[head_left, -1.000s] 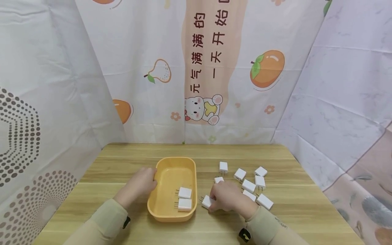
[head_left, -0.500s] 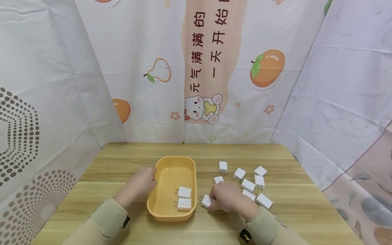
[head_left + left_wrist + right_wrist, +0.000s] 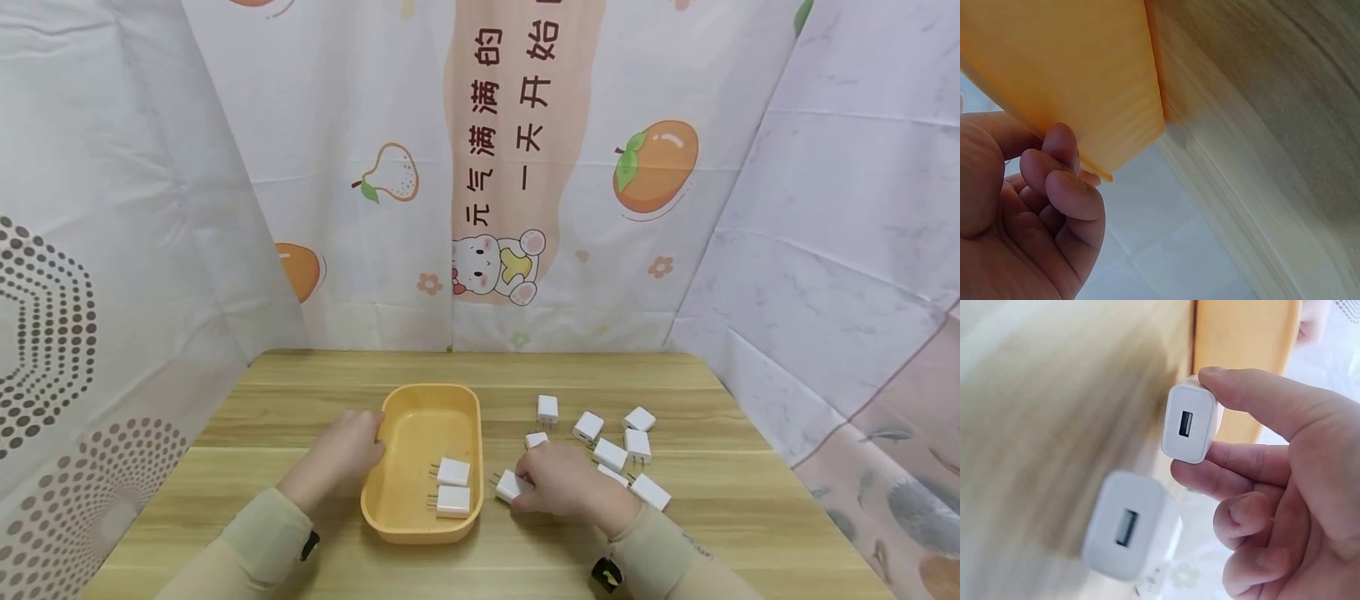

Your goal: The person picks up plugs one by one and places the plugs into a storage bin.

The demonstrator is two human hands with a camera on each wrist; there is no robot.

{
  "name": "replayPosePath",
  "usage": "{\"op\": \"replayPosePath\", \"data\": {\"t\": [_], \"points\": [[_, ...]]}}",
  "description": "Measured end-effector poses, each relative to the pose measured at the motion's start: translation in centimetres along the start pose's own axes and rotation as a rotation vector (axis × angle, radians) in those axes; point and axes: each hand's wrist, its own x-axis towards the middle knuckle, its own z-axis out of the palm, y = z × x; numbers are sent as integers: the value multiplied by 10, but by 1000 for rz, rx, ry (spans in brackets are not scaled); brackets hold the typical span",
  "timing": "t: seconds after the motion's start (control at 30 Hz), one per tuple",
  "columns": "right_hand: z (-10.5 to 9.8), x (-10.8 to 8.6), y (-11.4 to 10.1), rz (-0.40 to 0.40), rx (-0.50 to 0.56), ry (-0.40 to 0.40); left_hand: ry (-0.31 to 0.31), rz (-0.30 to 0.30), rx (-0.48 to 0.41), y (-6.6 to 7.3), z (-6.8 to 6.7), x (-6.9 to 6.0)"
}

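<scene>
I find my right hand (image 3: 564,485) pinching a white, boxy plastic charger (image 3: 510,487), fingers (image 3: 1207,478) parted only by its width, just shifted slightly and so apparently secured, beside the yellow, rounded-rectangular plastic tray (image 3: 420,435) whose rim my left hand (image 3: 351,450) grips.

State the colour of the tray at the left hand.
The tray is plain yellow-orange; the head view shows it best.

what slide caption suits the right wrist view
Right hand pinching a charger, a second charger and the tub nearby.
</scene>
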Motion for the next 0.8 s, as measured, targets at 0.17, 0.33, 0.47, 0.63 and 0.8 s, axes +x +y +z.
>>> {"op": "replayPosePath", "data": {"t": [0.17, 0.33, 0.47, 0.63, 0.8], "points": [[-14, 1, 6, 20, -12, 15, 7, 8, -1, 0, 2, 1], [-30, 1, 11, 50, -44, 27, 17, 19, 13, -1, 2, 1], [-44, -2, 14, 55, -60, 60, 21, 16, 10, 0, 2, 1], [-58, -5, 19, 82, -55, 80, 26, 14, -6, -1, 2, 0], [-65, -8, 23, 98, -40, 87, 27, 14, -10, -1, 3, 0]]}}
